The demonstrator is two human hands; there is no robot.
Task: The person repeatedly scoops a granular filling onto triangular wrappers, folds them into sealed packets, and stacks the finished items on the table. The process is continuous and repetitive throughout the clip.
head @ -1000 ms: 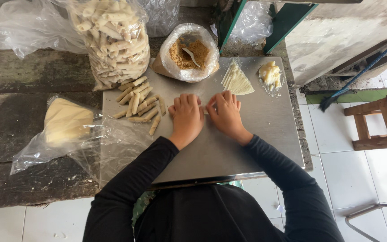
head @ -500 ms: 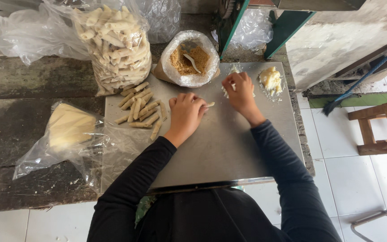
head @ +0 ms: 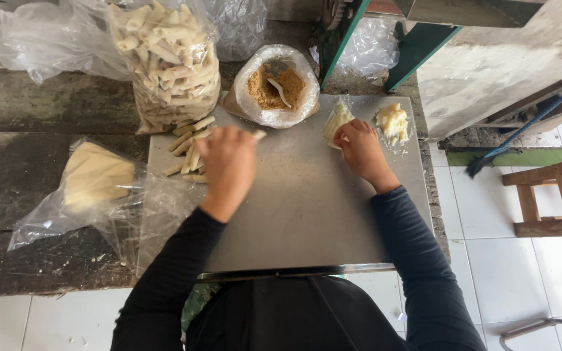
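Left hand (head: pixel 227 162) sits over the left part of the metal tray (head: pixel 307 214), fingers curled around one pale roll (head: pixel 259 135) whose tip pokes out to the right; the hand is motion-blurred, so how tight the hold is cannot be told. Just left of it, a small pile of rolls (head: pixel 187 153) lies at the tray's upper left corner, touching the base of a tall clear bag of rolls (head: pixel 172 65) that stands off the tray's back edge. Right hand (head: pixel 361 151) is at the tray's upper right, fingertips pinched on the stack of thin wrappers (head: pixel 336 120). A lump of white dough (head: pixel 392 122) lies just right of that hand, close to the tray's right edge. A bag of brown crumbs (head: pixel 276 88) with a spoon (head: pixel 280 91) in it stands at the back edge between the two hands. The middle and near half of the tray is bare metal, open room in front of both forearms; the near edge overhangs toward the person. Left of the tray, a flat bag of wrappers (head: pixel 95 179) lies on the dark wooden bench (head: pixel 14 175). White tile floor (head: pixel 508 273) to the right, with a wooden stool (head: pixel 551 195) and a broom (head: pixel 528 127) well apart from the tray.
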